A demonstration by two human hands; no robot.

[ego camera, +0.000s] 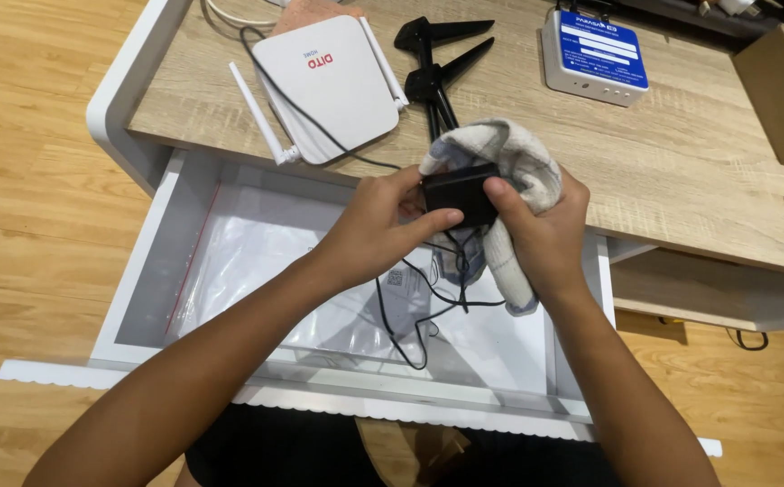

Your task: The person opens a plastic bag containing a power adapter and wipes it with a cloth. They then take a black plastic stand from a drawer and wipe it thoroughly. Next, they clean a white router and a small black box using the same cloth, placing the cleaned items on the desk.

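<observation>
The small black box-shaped device [461, 192] sits squarely between the 2 hands, held up in the air above the open white drawer [148, 271] and just near of the wooden desk's [681, 153] front edge. Its long axis runs left to right across the scene, roughly level, with 1 broad dark face turned toward the camera; which end is its front cannot be told. The left hand [376, 225] comes in from the left with fingers curled closed on the device, the thumb along its lower edge and fingertips on its upper left corner. The right hand [536, 230] closes on it from the right, thumb pressed on the right end of the face, and the same hand bunches a pale grey cloth [518, 158] that wraps over and behind the device and hangs down past the wrist. Both hands touch the device, so neither is nearer; the cloth lies on the right hand's side. A thin black cable [392, 325] drops from the device into the drawer, looping over clear plastic bags [248, 261] lying there. On the desk, far of the hands, are a white router with antennas [324, 81], a black folded tripod [437, 63] and a white box with a blue label [595, 54].
</observation>
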